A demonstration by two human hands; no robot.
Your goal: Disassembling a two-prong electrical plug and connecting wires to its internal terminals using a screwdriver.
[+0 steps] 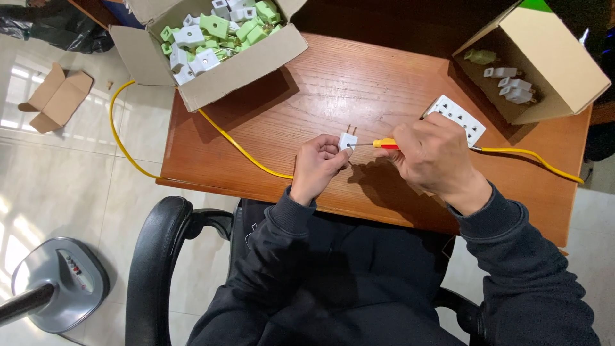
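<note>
Pale floor tiles run under your black office chair (pixel 154 256), and you sit tight against the near edge of a reddish wooden table (pixel 320 96). Just over that near edge your left hand (pixel 317 168) is closed around a small white plug (pixel 347 141) with its two prongs standing up. Your right hand (pixel 432 157) is wrapped round the handle of a yellow and red screwdriver (pixel 384 143), and its thin shaft reaches across to the side of the plug. So the work on this plug looks to be in mid-step; you cannot tell from here how far the screw has gone.

Behind your right hand lies a white multi-socket strip (pixel 462 115), and its yellow cable (pixel 230 142) runs under your hands and off both sides of the table. At the far left corner an open cardboard box (pixel 256 61) is heaped with white and green plugs. At the far right corner a second box (pixel 551 51) lies on its side with only a few pieces inside. Nothing blocks your hands.
</note>
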